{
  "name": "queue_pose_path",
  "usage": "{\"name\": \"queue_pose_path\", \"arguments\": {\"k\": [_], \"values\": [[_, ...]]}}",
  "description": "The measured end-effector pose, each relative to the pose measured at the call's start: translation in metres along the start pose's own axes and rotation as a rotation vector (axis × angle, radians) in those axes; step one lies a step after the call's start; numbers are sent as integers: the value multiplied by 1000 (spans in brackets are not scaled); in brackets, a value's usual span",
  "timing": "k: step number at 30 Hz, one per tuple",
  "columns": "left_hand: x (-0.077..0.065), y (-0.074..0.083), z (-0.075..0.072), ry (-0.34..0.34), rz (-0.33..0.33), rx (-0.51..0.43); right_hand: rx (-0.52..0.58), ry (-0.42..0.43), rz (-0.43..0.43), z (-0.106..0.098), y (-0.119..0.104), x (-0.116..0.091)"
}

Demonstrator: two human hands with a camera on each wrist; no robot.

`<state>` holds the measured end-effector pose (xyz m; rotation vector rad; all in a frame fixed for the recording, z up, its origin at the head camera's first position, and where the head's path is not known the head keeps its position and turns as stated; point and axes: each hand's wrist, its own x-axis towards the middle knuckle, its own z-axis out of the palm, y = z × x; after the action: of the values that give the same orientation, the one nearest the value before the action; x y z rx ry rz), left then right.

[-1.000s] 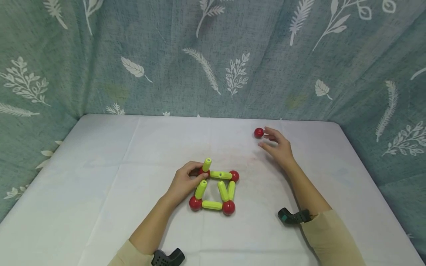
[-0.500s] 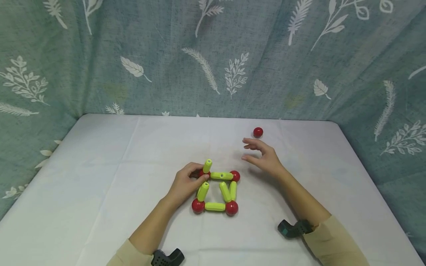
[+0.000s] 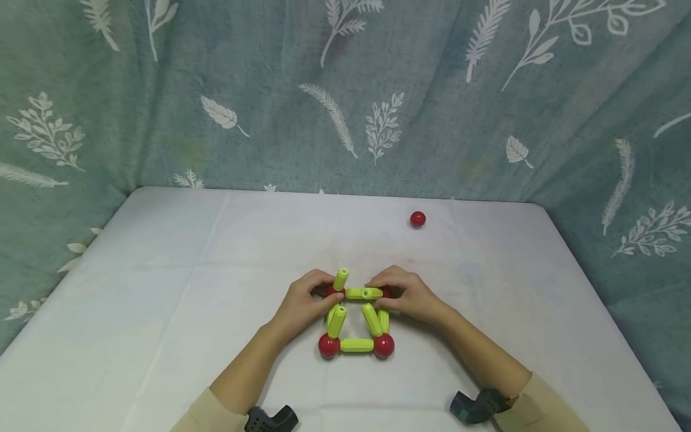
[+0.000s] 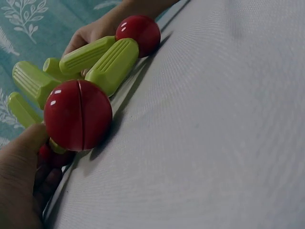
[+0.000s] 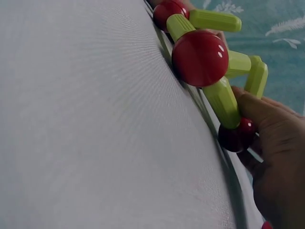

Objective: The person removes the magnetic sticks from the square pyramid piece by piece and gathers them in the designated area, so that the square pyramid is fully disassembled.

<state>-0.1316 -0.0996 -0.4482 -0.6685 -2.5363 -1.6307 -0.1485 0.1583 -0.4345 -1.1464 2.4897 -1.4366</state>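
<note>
A square frame of red balls and yellow-green magnetic rods lies on the white table, with further rods slanting up from its corners. My left hand (image 3: 306, 302) pinches the back-left ball (image 3: 336, 291) between thumb and fingers. On the other side, my right hand (image 3: 408, 295) holds the back-right ball (image 5: 237, 134), mostly covered by the fingers in the head view. Nearest me are the front-left ball (image 3: 329, 346) and the front-right ball (image 3: 384, 346), joined by a level rod (image 3: 357, 345). One upright rod (image 3: 341, 279) rises beside my left fingertips.
A loose red ball (image 3: 418, 219) sits near the table's back edge, beyond my right hand. A blue-green leaf-print curtain (image 3: 281, 132) hangs behind and at both sides of the white-covered table (image 3: 162, 288).
My right hand has come away from the loose red ball, back toward me and left, and now grips the back-right ball. The frame has shifted slightly toward me and right.
</note>
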Motion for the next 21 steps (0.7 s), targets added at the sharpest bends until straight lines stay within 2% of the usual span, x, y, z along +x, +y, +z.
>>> {"name": "queue_pose_path", "arguments": {"k": [3, 10, 21], "values": [[-1, -1, 1, -4, 20, -20, -14, 49, -25, 2, 2, -1], [-3, 34, -6, -17, -9, -18, -87, 192, -179, 2, -28, 4], [-1, 33, -5, -20, -10, -30, -82, 290, -196, 8, -25, 4]]}}
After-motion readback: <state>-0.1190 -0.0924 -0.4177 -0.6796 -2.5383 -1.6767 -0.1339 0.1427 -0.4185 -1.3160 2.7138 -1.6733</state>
